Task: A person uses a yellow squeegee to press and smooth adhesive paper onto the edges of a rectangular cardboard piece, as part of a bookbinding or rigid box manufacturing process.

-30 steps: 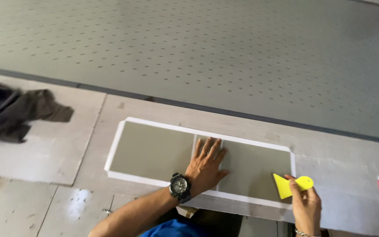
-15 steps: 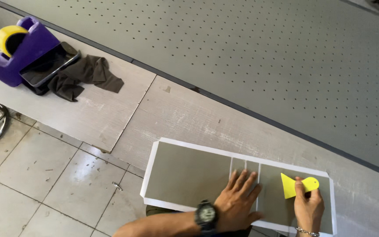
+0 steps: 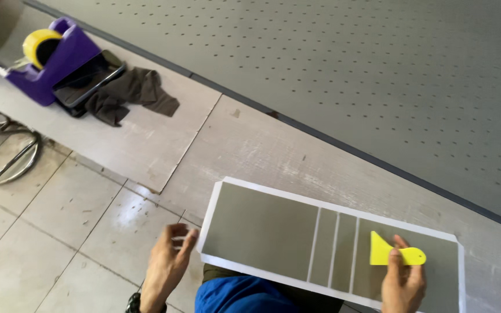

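A grey workbench runs beside a perforated panel. The right hand pinches a yellow scraper flat on the grey sheet. The left hand, fingers loosely spread and holding nothing, hovers just off the sheet's left edge. Farther left lie a rag and a purple tape dispenser.

Both of the person's hands were bare, with no gloves or rings to be seen, and the forearms showed no sleeves. A dark watch with a black strap sat on the wrist of the left hand, only partly in view at the bottom edge. Below the right hand, bright blue clothing covered the body, smooth and plain.
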